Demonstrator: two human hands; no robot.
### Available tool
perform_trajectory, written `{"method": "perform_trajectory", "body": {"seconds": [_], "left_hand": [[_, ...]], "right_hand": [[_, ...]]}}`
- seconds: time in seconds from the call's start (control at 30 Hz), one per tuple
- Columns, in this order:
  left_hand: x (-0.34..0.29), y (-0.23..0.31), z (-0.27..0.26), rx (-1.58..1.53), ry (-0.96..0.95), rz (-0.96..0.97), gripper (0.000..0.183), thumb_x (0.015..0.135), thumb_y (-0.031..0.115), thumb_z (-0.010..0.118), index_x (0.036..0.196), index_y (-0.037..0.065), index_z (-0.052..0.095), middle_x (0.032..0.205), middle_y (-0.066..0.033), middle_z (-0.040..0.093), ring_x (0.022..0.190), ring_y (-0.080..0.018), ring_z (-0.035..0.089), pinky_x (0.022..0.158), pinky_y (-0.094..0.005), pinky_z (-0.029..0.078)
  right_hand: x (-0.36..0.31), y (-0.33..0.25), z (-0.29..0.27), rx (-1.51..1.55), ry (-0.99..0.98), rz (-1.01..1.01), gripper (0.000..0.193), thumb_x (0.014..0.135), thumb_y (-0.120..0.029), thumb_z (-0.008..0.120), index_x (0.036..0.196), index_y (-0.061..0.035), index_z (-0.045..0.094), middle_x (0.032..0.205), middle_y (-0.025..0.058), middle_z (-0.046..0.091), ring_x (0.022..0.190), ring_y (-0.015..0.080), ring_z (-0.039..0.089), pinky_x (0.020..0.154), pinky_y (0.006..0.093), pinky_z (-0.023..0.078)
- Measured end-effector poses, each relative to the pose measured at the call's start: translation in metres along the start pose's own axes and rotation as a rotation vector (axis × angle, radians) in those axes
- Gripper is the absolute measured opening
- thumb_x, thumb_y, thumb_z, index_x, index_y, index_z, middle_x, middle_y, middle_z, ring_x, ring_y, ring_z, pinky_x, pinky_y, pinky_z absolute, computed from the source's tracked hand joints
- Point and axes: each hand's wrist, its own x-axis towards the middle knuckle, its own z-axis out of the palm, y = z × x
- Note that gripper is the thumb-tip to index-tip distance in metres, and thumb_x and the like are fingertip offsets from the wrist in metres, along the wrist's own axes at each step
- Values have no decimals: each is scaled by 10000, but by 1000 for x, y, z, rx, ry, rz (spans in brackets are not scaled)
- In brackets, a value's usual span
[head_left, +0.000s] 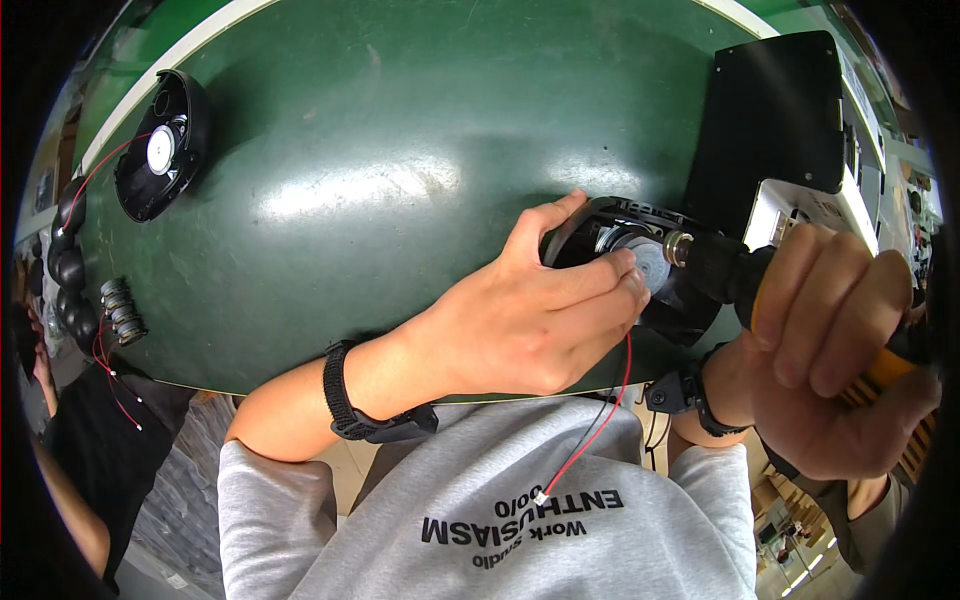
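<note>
My left hand (545, 320) is closed around a black plastic housing (690, 318) at the table's near edge. Its fingers press on the round grey speaker (652, 265) seated inside. From that speaker a red and black wire (612, 402) hangs over the edge, ending in a small white connector. My right hand (835, 350) grips a black and yellow power screwdriver (718, 265) held nearly level. The metal nose of the tool meets the housing beside the speaker; the bit's tip and any screw there are hidden.
On the green table (420, 90), another housing with a white-centred speaker (160, 150) lies far left. Below it is a stack of loose speakers (123, 312), beside several rounded black parts (70, 268). A black and white box (770, 110) stands at right. Another person's arm (75, 500) shows at left.
</note>
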Motion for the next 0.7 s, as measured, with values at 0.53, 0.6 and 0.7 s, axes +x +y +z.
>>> {"method": "perform_trajectory", "body": {"seconds": [0.53,0.6,0.7], "left_hand": [[-1,-4,1,-33,24,-33,162,774,124,776,926,69,770,1041,-5,707,1115,-152,679,913,-578,490],[-2,-3,1,-60,35,-58,155,774,125,773,919,72,772,1040,-6,702,1097,-158,678,915,-584,484],[-2,-4,-2,-88,17,-57,159,772,130,770,919,69,766,1019,-10,698,1065,-156,681,934,-580,472]], "right_hand": [[3,3,14,59,10,103,311,1107,-367,407,1291,-145,525,696,-37,481,520,82,449,488,242,392],[7,4,16,53,-13,113,269,1105,-345,407,1250,-148,517,688,-40,476,518,83,448,487,244,385],[9,8,23,33,-26,107,202,1099,-301,404,1195,-149,496,680,-45,470,517,82,446,486,248,375]]}}
